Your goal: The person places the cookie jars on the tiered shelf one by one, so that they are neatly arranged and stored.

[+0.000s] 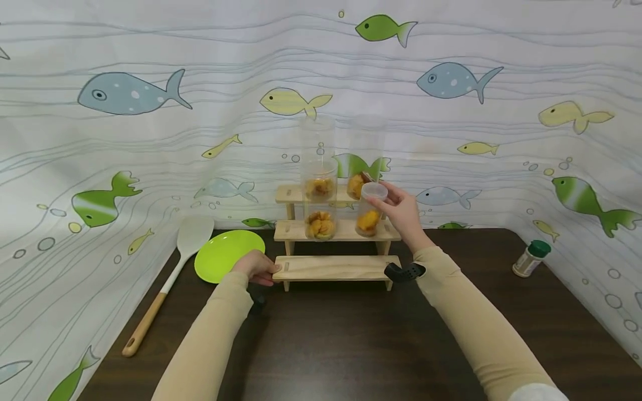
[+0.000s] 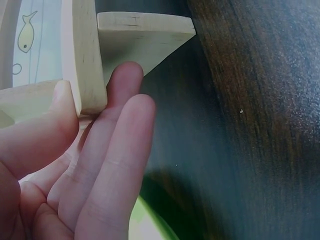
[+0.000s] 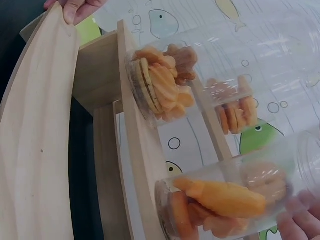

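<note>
A three-tier wooden shelf stand (image 1: 341, 268) stands on the dark table against the wall. My left hand (image 1: 257, 267) pinches the left end of its lowest board, thumb above and fingers below, as the left wrist view shows up close. With my right hand (image 1: 403, 211) I grip the upper part of a clear jar (image 1: 368, 223) holding orange-brown biscuits; its base is on the middle board, at the right. Left of it stands another clear biscuit jar (image 3: 162, 85). On the top board are two more clear jars, one at left (image 1: 319, 186) and one at right (image 1: 355, 185), partly hidden.
At left lie a bright green plate (image 1: 228, 253) and a white-headed turner (image 1: 173, 275) with a wooden handle. A green-capped shaker bottle (image 1: 531, 259) stands near the table's right edge. The fish-printed cloth (image 1: 241, 61) encloses the back and sides.
</note>
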Demonstrator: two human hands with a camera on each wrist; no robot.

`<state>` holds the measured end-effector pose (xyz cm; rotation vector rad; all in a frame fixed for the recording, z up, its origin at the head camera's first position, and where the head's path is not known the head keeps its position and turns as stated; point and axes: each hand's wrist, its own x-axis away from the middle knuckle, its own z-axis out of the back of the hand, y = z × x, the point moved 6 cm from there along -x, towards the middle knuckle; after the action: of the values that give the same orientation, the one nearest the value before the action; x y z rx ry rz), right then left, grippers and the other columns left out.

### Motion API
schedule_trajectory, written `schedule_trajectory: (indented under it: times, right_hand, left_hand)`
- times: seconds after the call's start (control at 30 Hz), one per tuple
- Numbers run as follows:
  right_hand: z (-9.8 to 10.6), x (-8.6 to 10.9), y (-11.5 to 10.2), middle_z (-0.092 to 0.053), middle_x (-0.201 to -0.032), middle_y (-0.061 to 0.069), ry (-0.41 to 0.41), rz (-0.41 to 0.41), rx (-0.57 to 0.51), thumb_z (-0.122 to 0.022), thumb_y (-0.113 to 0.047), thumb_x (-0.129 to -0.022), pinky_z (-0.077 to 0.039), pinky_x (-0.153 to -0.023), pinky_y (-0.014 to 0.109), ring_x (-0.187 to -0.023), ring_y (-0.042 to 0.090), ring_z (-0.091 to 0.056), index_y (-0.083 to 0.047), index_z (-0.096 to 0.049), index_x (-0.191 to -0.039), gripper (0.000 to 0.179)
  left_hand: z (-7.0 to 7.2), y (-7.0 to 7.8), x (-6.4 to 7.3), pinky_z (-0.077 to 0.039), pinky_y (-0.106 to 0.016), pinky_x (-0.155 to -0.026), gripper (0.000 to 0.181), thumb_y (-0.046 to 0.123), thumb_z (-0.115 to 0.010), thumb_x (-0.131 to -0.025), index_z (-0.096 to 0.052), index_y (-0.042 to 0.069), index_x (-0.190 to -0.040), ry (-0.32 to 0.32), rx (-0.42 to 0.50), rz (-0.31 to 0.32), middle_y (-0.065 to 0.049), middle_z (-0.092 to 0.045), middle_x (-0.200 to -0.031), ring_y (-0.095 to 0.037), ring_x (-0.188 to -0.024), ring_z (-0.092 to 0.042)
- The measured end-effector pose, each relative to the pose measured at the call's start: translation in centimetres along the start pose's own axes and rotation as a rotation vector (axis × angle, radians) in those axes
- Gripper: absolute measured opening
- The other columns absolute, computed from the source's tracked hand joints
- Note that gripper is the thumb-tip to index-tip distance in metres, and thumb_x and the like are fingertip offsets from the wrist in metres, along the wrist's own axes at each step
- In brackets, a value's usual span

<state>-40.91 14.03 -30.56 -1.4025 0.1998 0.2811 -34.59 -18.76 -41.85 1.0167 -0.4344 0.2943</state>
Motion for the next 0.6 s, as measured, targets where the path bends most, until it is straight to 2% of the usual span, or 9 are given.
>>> schedule_trajectory:
  times: [0.2, 0.43, 0.6]
  right_hand:
    - [-0.37, -0.13, 0.02, -0.052, -0.136, 0.016, 0.037, 0.026, 0.080, -0.073, -0.032, -0.083, -0.053, -0.090, 0.022, -0.121, 0.025, -0.055, -0.006, -0.043, -0.142, 0.070]
    - [-0.84, 0.05, 0.46, -0.051, -0.137, 0.018, 0.049, 0.029, 0.118, -0.071, -0.029, -0.086, -0.050, -0.097, 0.036, -0.120, 0.027, -0.055, -0.006, -0.042, -0.142, 0.068]
    - [-0.46, 0.35, 0.65, -0.050, -0.138, 0.016, 0.048, 0.025, 0.127, -0.071, -0.030, -0.086, -0.047, -0.101, 0.037, -0.123, 0.027, -0.053, -0.006, -0.041, -0.143, 0.069]
  left_hand:
    - [0.06, 0.05, -0.04, -0.058, -0.039, -0.077, 0.033, 0.010, -0.063, -0.091, -0.057, -0.016, -0.111, -0.009, 0.006, -0.001, -0.016, -0.068, -0.080, -0.023, -0.072, -0.070]
    - [-0.04, -0.32, 0.23, -0.059, -0.038, -0.075, 0.030, 0.008, -0.064, -0.090, -0.057, -0.016, -0.106, -0.023, 0.014, 0.029, -0.013, -0.067, -0.076, -0.023, -0.070, -0.069]
    - [-0.31, -0.04, 0.01, -0.059, -0.037, -0.075, 0.031, 0.010, -0.064, -0.090, -0.057, -0.016, -0.107, -0.016, 0.003, 0.022, -0.012, -0.067, -0.076, -0.020, -0.066, -0.068]
